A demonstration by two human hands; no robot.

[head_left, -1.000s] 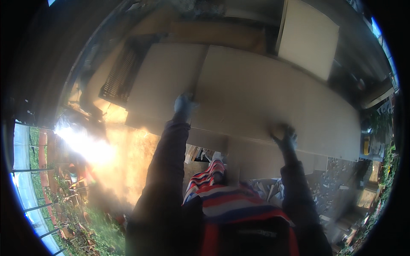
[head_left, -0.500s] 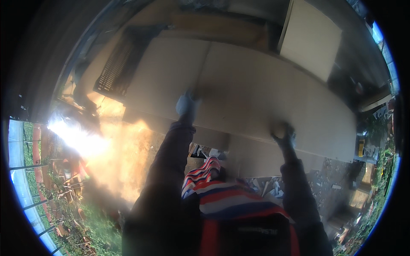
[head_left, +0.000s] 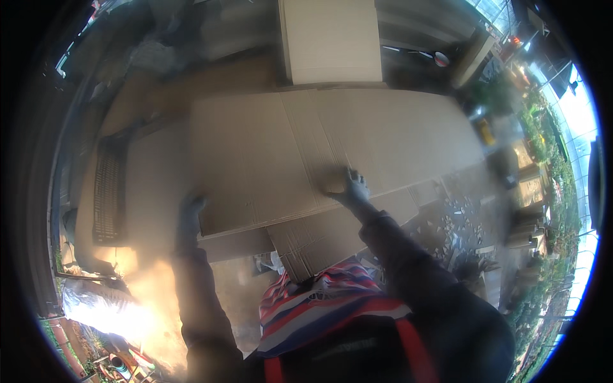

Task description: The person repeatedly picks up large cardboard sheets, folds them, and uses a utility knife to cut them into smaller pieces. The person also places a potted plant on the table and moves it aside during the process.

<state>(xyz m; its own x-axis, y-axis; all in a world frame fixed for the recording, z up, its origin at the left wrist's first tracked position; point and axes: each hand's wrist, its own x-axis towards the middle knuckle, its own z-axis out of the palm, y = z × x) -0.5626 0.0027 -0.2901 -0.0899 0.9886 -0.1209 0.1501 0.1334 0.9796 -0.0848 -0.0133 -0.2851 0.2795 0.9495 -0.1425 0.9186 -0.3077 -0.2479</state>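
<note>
Two gloved hands grip one large flattened cardboard sheet [head_left: 306, 153] that fills the middle of the view. The left hand [head_left: 190, 214], at eight o'clock of the sheet, clasps its near left edge. The right hand [head_left: 353, 188], at five o'clock, is closed on the near edge. More cardboard [head_left: 332, 239] lies under it. A box [head_left: 331, 39] stands at twelve o'clock, a crate [head_left: 108, 191] at nine.

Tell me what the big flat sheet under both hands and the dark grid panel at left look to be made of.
Flat sheet: likely corrugated cardboard, matte tan, with fold creases and flap edges. Grid panel: dark lattice, perhaps plastic or metal; too blurred to tell. Left hand and right hand rest on the sheet.
</note>
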